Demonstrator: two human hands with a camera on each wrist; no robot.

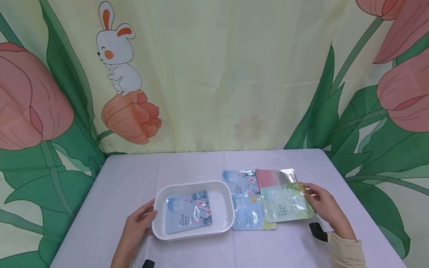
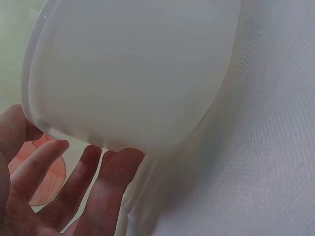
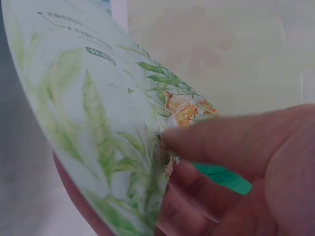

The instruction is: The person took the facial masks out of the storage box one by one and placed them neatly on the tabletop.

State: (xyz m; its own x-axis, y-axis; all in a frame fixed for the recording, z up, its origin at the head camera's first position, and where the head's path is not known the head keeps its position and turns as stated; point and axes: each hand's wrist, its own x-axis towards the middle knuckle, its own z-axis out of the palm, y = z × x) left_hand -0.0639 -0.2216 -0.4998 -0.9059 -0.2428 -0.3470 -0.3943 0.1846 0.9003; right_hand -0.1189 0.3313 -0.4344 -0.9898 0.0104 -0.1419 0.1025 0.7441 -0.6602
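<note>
My left hand (image 1: 137,225) holds the left end of a white plastic tray (image 1: 222,208). In the left wrist view its fingertips touch the tray's outer wall (image 2: 133,73), with one digit up at the rim. Inside the tray lies a blue floral sheet mask packet (image 1: 188,212). My right hand (image 1: 326,206) pinches the right edge of a green sheet mask packet (image 1: 287,203), thumb on its printed front. This packet overlaps a pink-and-silver packet (image 1: 269,178) and a light blue packet (image 1: 248,212). Another blue floral packet (image 1: 238,180) lies behind them, partly covered.
A white cloth covers the table (image 1: 187,167). Behind it hangs a curtain (image 1: 214,74) printed with tulips and a rabbit. A black strap piece (image 1: 317,231) shows by the right wrist, and another (image 1: 148,264) by the left.
</note>
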